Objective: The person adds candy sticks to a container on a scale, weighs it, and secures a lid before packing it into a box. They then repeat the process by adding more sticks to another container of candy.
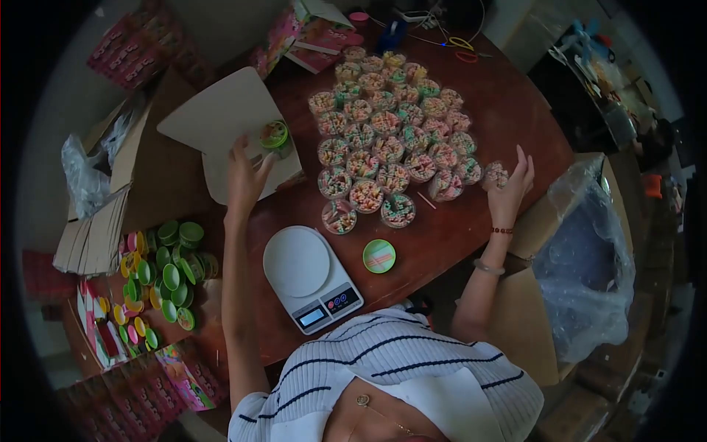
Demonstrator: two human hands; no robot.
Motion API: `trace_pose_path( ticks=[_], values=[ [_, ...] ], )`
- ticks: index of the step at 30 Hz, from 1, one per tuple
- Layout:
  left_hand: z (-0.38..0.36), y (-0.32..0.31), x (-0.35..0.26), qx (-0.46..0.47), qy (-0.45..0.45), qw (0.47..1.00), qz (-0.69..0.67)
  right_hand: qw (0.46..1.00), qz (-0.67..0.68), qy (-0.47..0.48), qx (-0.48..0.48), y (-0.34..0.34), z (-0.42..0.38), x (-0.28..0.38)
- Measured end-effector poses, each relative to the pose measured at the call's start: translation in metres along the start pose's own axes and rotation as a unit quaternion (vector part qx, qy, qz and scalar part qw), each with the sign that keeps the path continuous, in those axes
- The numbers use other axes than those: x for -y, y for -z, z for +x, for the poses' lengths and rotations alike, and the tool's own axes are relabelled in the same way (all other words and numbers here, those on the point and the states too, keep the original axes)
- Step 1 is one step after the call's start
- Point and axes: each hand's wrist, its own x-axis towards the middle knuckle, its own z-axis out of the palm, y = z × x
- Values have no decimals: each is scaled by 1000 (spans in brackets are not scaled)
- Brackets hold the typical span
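Observation:
My left hand reaches over a white open carton, its fingers apart. Just beyond the fingertips, a small clear tub with a green lid rests inside the carton. At the right, my right hand is spread, fingers pointing up and away. A clear cup of pastel sticks is beside its thumb, at the edge of the group. Many similar filled cups stand close together mid-table. Nearer my body are a white kitchen scale with a lit display and a green lid holding a few pale sticks.
Loose green and yellow lids lie piled at the left. A cardboard box stands behind them, and a plastic-lined box sits at my right. Printed cartons and cables occupy the table's far end.

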Motion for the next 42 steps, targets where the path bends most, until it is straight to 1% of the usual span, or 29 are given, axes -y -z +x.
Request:
trace_pose_path(
  ticks=[1,2,3,4,5,7,9,10,11,12,13,14,15,16,18,20,21,23,25,26,27,28,30,32,33,36,39,41,42],
  values=[
    [-8,3,-14,8,-2,1000,-5,1000,-9,-5,-2,-9,-1,-34],
    [-17,18,-40,14,5,1000,-1,996,35,8,81,-23,-3,-72],
    [-25,31,-60,19,15,1000,5,983,79,21,165,-29,-5,-92],
    [-34,41,-69,23,20,1000,4,973,159,-18,164,-26,-4,-84],
    [-43,50,-75,34,20,999,-5,973,157,-16,171,-18,-9,-75],
    [-64,68,-82,31,39,999,-10,990,92,-47,91,5,-22,-50],
    [-91,90,-85,9,-12,999,-42,968,218,-85,86,41,-36,-5],
    [-102,101,-90,-3,9,1000,-29,945,292,-75,126,61,-41,29],
    [-111,109,-96,-9,54,997,-57,914,363,-72,164,77,-47,64],
    [-118,115,-102,-15,95,992,-87,873,425,-74,227,80,-56,91],
    [-122,118,-108,-28,100,991,-83,861,407,-9,304,75,-65,111],
    [-126,120,-107,-33,108,991,-76,842,402,60,355,67,-74,137],
    [-129,121,-104,-29,88,993,-67,814,400,128,401,59,-84,164],
    [-133,121,-103,-25,69,996,-59,782,412,164,439,45,-103,186],
    [-142,122,-103,-31,82,994,-61,731,422,231,484,15,-144,214],
    [-152,130,-102,-19,78,996,-50,719,448,243,473,-5,-174,228],
    [-159,136,-101,-21,71,996,-41,719,443,244,476,-6,-177,229],
    [-175,150,-102,-45,96,994,-41,737,451,236,446,10,-161,228],
    [-187,161,-97,-60,120,990,-46,774,452,191,400,17,-144,209],
    [-193,166,-93,-70,118,990,-15,793,445,160,385,20,-135,193],
    [-199,169,-90,-78,118,990,16,825,422,111,358,23,-127,178],
    [-201,170,-89,-81,133,988,-3,855,396,61,329,25,-119,163],
    [-204,169,-80,-84,144,986,-17,898,363,44,244,16,-109,126],
    [-209,168,-75,-87,135,987,-23,922,321,24,213,15,-103,101],
    [-210,167,-77,-86,144,986,-24,921,317,-10,228,16,-102,90],
    [-209,165,-84,-86,133,987,-31,909,325,-32,258,20,-116,77],
    [-206,162,-86,-85,149,984,-42,898,340,-17,279,22,-136,92],
    [-205,156,-82,-78,136,985,-66,898,336,-11,283,25,-144,109],
    [-204,153,-83,-77,136,986,-65,897,332,20,292,27,-145,119]
  ],
)
